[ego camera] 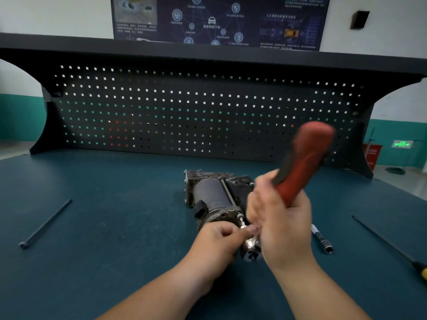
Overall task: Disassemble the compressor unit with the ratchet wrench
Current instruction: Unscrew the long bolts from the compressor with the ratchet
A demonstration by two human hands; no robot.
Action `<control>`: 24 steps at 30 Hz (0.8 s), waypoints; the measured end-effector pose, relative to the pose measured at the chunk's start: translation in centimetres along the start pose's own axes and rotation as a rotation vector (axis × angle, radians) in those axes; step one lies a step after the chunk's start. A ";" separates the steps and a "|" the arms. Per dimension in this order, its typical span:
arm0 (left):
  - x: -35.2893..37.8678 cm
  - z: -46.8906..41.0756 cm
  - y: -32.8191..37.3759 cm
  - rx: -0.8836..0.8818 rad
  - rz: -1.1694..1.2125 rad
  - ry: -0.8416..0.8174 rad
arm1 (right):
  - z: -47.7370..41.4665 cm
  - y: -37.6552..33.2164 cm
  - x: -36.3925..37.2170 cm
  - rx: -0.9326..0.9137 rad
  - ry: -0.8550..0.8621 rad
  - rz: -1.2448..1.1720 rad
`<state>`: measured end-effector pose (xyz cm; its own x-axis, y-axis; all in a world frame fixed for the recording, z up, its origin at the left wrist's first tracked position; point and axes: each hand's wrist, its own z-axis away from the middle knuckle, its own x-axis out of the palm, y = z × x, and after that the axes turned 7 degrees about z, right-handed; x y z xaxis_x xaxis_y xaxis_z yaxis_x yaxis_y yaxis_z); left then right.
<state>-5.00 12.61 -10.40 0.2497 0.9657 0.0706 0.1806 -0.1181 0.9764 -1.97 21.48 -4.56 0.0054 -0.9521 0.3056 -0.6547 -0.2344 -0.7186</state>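
Note:
The dark metal compressor unit [213,192] lies on the blue-green bench top, its near end towards me. My right hand [280,222] grips the ratchet wrench [305,158] by its red and black handle, which points up and to the right and is blurred. The wrench's chrome head [250,244] sits low between my hands, in front of the compressor's near end. My left hand [218,241] pinches the small silver bit and socket at the wrench head, where it meets a bolt on the compressor's near corner.
A long black bolt [46,224] lies at the left of the bench [115,204]. A chrome socket extension [322,239] lies just right of my right hand. A long screwdriver with a yellow handle [392,245] lies at the far right. A black pegboard [208,112] backs the bench.

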 end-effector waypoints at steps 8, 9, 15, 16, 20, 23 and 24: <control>0.6 0.0 0.3 -0.103 0.204 -0.023 | -2.8 -0.1 -2.9 0.399 0.589 -0.459; 0.5 0.0 0.4 -0.105 0.218 -0.028 | -2.9 0.1 -2.9 0.394 0.592 -0.464; 0.0 0.1 0.8 -0.191 0.176 -0.111 | -2.4 -0.2 -1.8 0.162 0.393 -0.194; 0.0 0.2 0.9 -0.212 0.173 -0.119 | -2.1 -0.1 -1.6 0.099 0.332 -0.136; 0.1 0.3 1.2 -0.222 0.117 -0.147 | -1.0 0.1 -0.9 -0.089 0.035 0.126; 0.0 0.4 1.2 -0.183 0.062 -0.191 | -0.1 0.1 -0.8 -0.233 -0.214 0.378; -0.1 0.4 1.2 -0.170 0.050 -0.196 | 0.2 0.1 -0.6 -0.259 -0.249 0.399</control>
<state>-4.42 12.29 -9.33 0.4373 0.8943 0.0951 0.0048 -0.1081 0.9941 -1.91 21.95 -4.97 -0.1236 -0.9824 -0.1402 -0.8073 0.1817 -0.5615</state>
